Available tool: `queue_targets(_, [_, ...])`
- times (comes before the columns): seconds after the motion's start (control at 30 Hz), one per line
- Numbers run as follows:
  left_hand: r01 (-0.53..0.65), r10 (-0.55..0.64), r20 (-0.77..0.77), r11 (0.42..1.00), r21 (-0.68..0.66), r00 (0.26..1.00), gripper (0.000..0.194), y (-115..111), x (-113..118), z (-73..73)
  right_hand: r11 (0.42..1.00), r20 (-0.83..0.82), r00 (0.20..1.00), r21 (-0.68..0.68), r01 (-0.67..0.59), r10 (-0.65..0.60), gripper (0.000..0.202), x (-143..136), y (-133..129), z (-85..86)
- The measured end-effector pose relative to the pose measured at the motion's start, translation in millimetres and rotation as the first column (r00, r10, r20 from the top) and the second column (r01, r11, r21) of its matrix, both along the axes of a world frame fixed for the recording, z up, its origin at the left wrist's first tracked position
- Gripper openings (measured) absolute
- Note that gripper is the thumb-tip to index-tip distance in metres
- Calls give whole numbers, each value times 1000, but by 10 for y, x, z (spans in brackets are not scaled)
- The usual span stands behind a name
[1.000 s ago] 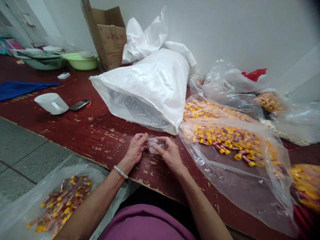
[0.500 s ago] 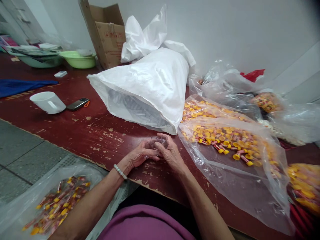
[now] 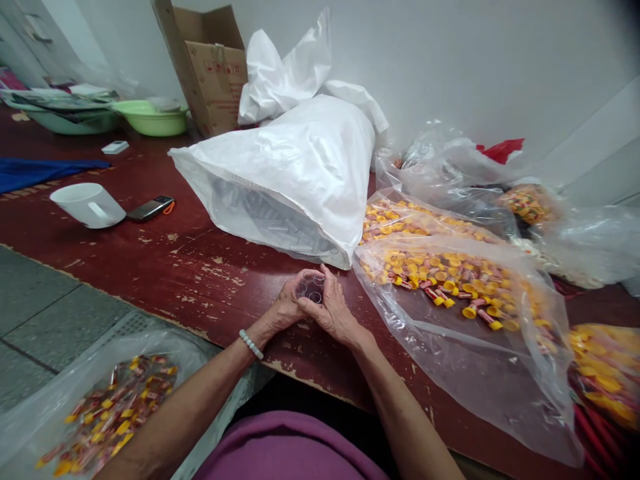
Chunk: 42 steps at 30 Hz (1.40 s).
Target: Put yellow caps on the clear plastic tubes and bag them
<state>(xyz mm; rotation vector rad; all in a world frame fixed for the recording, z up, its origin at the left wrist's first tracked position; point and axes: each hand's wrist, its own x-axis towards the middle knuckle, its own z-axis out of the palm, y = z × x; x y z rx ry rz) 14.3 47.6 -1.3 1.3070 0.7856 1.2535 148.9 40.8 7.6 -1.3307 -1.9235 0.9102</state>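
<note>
Cupped together over the table's near side, my left hand (image 3: 289, 301) and my right hand (image 3: 334, 308) enclose a bunch of clear plastic tubes (image 3: 311, 288). Their round rims face up between my palms; the lower parts are hidden by my fingers. Just beyond my hands lies a white sack (image 3: 300, 167), its mouth gaping toward me and full of similar clear tubes (image 3: 270, 223). To the right, a clear plastic bag (image 3: 450, 360) holds many small pieces with yellow caps (image 3: 445, 273) and reddish wrapped bodies.
On the dark red table (image 3: 200, 280) stand a white mug (image 3: 87, 205), a black device (image 3: 151, 208), a green basin (image 3: 155, 121) and a cardboard box (image 3: 217, 87). Lower left, an open plastic bag (image 3: 30, 427) holds more yellow-capped pieces. Further bags (image 3: 595, 233) lie at right.
My hands have shifted around the tubes, whose round rims now show upright between my palms. My right fingers have straightened along the bunch. The view has turned slightly.
</note>
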Motion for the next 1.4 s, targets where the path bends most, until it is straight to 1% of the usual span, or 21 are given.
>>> queue_targets(0.03, [-32, 32, -30, 999, 4, 999, 51, 21, 2, -5, 1000, -14, 1000, 27, -10, 10, 83, 16, 24, -2])
queue_targets(0.1, [-91, 91, -88, 996, 3, 992, 47, 60, -1, -19, 995, -47, 999, 97, 14, -10, 67, 55, 106, -6])
queue_targets(0.17, [-136, 136, -160, 991, 12, 978, 44, 83, -12, -35, 979, -67, 995, 185, 86, -74, 49, 98, 241, -5])
queue_targets(0.23, [-149, 162, -275, 987, 66, 948, 41, 81, -26, -41, 944, -30, 988, 292, 153, -151, 37, 134, 422, 1])
queue_targets(0.3, [-96, 161, -426, 981, 171, 890, 40, 56, -32, -29, 907, 81, 973, 386, 170, -217, 37, 146, 617, 15])
queue_targets(0.37, [-4, 168, -563, 960, 280, 810, 39, 22, -25, -2, 892, 249, 929, 428, 147, -272, 41, 124, 791, 35])
queue_targets(0.43, [66, 177, -647, 941, 333, 741, 36, -6, -9, 28, 900, 417, 848, 411, 143, -326, 39, 78, 923, 61])
queue_targets(0.5, [69, 179, -679, 944, 322, 712, 35, -22, 5, 55, 908, 520, 772, 381, 175, -367, 31, 33, 1011, 86])
queue_targets(0.57, [22, 164, -671, 966, 259, 723, 35, -30, 6, 73, 907, 545, 741, 363, 213, -391, 27, 17, 1068, 101])
queue_targets(0.67, [-89, 172, -607, 982, 164, 776, 32, -32, -12, 68, 904, 518, 756, 363, 228, -399, 30, 68, 1117, 102])
queue_targets(0.73, [-142, 195, -548, 980, 138, 813, 30, -27, -27, 33, 900, 494, 770, 368, 235, -403, 33, 138, 1128, 93])
queue_targets(0.83, [-197, 246, -465, 969, 150, 850, 40, -5, -45, -41, 893, 447, 798, 384, 236, -403, 33, 244, 1085, 81])
queue_targets(0.9, [-248, 309, -430, 949, 194, 848, 49, 17, -56, -71, 891, 422, 818, 396, 223, -392, 33, 293, 987, 82])
queue_targets(0.97, [-278, 367, -414, 924, 261, 833, 48, 35, -65, -73, 893, 373, 855, 404, 200, -361, 32, 317, 822, 92])
queue_targets(1.03, [-256, 384, -416, 908, 332, 824, 41, 45, -69, -60, 906, 259, 927, 393, 156, -271, 31, 316, 608, 113])
queue_targets(1.1, [-189, 340, -427, 915, 358, 838, 37, 44, -61, -47, 930, 114, 985, 360, 80, -129, 31, 296, 388, 142])
queue_targets(1.17, [-115, 244, -423, 945, 307, 873, 38, 34, -39, -42, 951, 11, 1000, 307, 23, -28, 34, 270, 214, 167])
queue_targets(1.23, [-64, 154, -407, 972, 226, 900, 38, 21, -10, -41, 970, -46, 999, 241, 27, -16, 38, 256, 109, 179])
queue_targets(1.27, [-58, 135, -400, 979, 198, 906, 38, 16, 6, -40, 977, -67, 997, 209, 45, -31, 39, 257, 80, 179])
queue_targets(1.33, [-91, 158, -403, 979, 181, 901, 35, 16, 34, -36, 985, -92, 994, 158, 65, -50, 37, 273, 53, 168])
queue_targets(1.4, [-138, 211, -417, 970, 198, 884, 33, 28, 54, -37, 989, -115, 992, 138, 58, -42, 35, 295, 40, 147])
